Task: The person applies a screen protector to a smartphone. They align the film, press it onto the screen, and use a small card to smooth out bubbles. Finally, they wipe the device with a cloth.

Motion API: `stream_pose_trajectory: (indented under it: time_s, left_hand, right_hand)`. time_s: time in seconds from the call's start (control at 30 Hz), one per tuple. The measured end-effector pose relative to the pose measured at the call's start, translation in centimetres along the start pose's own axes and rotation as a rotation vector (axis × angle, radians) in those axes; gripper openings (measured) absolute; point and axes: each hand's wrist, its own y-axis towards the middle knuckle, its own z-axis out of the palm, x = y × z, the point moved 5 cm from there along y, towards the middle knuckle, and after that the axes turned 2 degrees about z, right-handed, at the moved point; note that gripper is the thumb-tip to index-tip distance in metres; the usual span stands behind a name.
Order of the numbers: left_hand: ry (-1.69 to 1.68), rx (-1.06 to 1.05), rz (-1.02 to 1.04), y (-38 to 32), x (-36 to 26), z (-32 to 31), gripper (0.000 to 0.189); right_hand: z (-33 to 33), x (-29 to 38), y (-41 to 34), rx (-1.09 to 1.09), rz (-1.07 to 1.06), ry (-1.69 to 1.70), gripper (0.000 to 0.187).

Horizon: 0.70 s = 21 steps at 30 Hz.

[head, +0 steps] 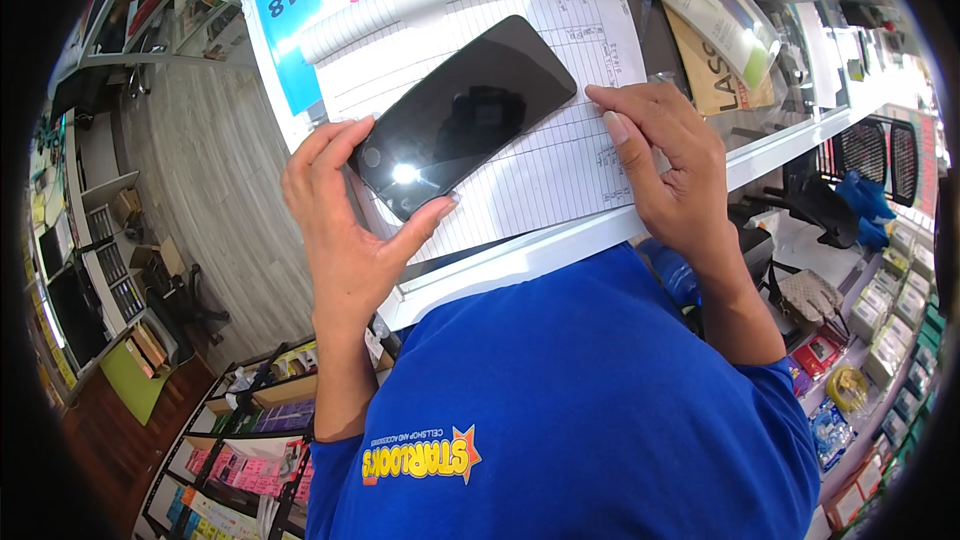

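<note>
A dark-screened smartphone (457, 127) is tilted above a ruled notebook (525, 202). My left hand (345, 202) grips its lower end, with the thumb on one edge and the fingers on the other. A bright light and a dark shape reflect in the glass. To the right of the phone's upper end is my right hand (667, 150), which holds nothing; its thumb and index finger are apart. Handwriting runs along the page's right side, and the notebook's earlier pages are folded back into a roll at the top.
A blue printed sheet (300, 52) lies under the notebook on a counter with a white front edge (517, 262). Farther right are a green and white blister pack (712, 7) and a tan packet (697, 67). Shelves of boxed goods (247, 457) stand low at left, an office chair (847, 165) at right.
</note>
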Motion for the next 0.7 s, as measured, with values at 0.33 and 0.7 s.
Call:
stream_pose_trajectory:
  time_s: [0.33,0.7]
  left_hand:
    - [0.01,0.01,-0.001,0.0,0.0,0.0,0.091]
    - [0.0,-0.009,0.015,-0.1,0.1,0.2,0.092]
  right_hand:
    - [0.0,-0.2,0.8,0.057,0.129,0.056,0.025]
    - [0.1,0.1,2.4,0.111,-0.101,-0.093,0.027]
